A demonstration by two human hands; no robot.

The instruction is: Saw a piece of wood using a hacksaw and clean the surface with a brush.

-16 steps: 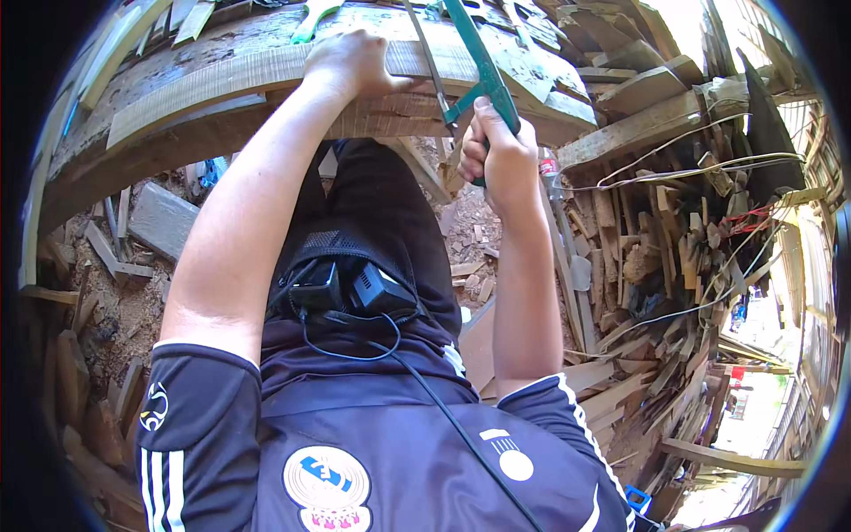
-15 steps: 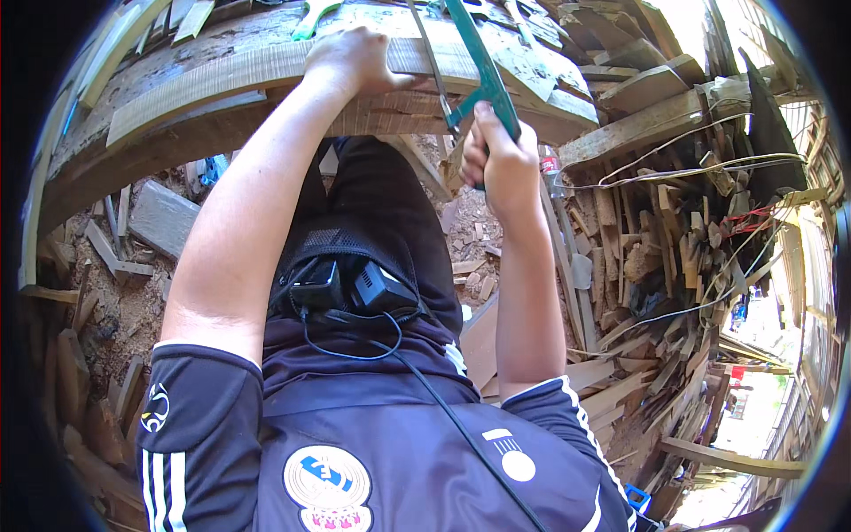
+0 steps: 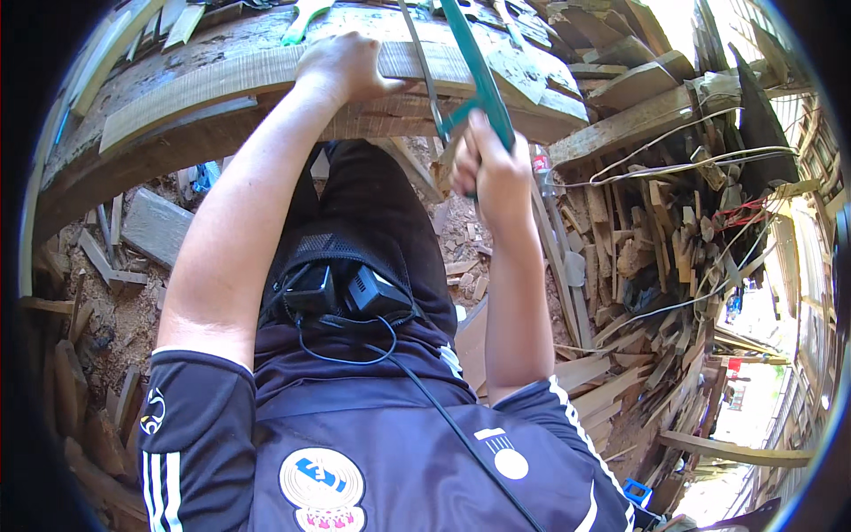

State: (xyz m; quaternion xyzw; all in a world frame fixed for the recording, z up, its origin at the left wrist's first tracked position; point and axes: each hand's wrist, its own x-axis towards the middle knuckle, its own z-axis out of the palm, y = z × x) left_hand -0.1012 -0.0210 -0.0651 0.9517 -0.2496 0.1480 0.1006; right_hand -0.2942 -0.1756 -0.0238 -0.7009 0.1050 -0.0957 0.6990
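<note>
Across the front edge of the workbench lies a long, pale wooden board (image 3: 213, 82), slightly curved in this view. My left hand (image 3: 341, 67) grips it near its middle, fingers over the top and thumb stretched along the near side. To the right, my right hand (image 3: 493, 165) is closed round the handle of a green-framed hacksaw (image 3: 476, 66). Its thin blade (image 3: 419, 55) crosses the board just right of my left hand. The far end of the saw runs out of the picture. Whether the blade has cut into the wood, I cannot tell.
A green-handled brush (image 3: 306, 19) and other tools lie on the workbench (image 3: 266, 34). Wood scraps and sawdust (image 3: 102, 319) cover the floor. At the right stands a large heap of offcuts (image 3: 660, 239) with loose wires (image 3: 683, 160) strung across. A dark pouch with devices (image 3: 341, 288) rests at my waist.
The saw and my right hand have come slightly toward me. My left hand keeps its place on the board. The whole view has shifted a little.
</note>
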